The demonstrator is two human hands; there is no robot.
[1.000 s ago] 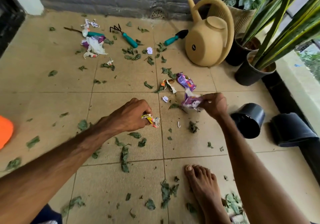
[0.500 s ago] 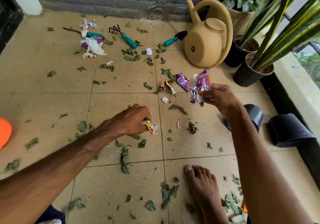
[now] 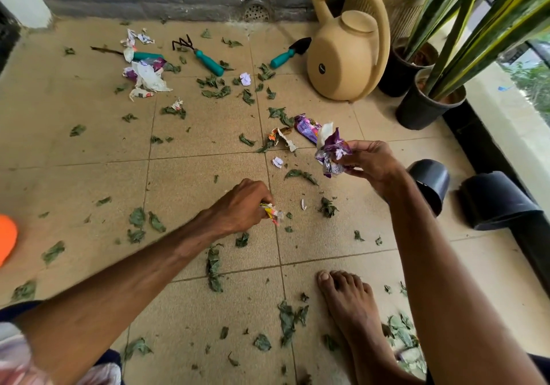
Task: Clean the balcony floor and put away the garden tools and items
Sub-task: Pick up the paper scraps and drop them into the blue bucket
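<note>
My right hand (image 3: 369, 166) holds a crumpled purple wrapper (image 3: 331, 152) above the tan tiled floor (image 3: 89, 161). My left hand (image 3: 242, 206) is fisted low over the floor, gripping a small yellow and white wrapper (image 3: 273, 213). Another purple wrapper (image 3: 308, 127) and a torn orange and white paper (image 3: 281, 137) lie just beyond. Green leaf bits (image 3: 214, 265) are scattered all over. A teal-handled rake (image 3: 198, 52), a teal-handled trowel (image 3: 288, 54) and a third teal handle under a paper heap (image 3: 145, 73) lie near the back wall.
A beige watering can (image 3: 345, 57) stands at the back right beside potted plants in black pots (image 3: 425, 107). Two empty black pots (image 3: 431, 182) lie tipped on the right. My bare foot (image 3: 348, 304) rests on the floor. An orange object (image 3: 6, 238) shows at the left edge.
My right hand lifted the purple wrapper off the floor and holds it up, drawn slightly back. The left hand stayed fisted on its wrapper.
</note>
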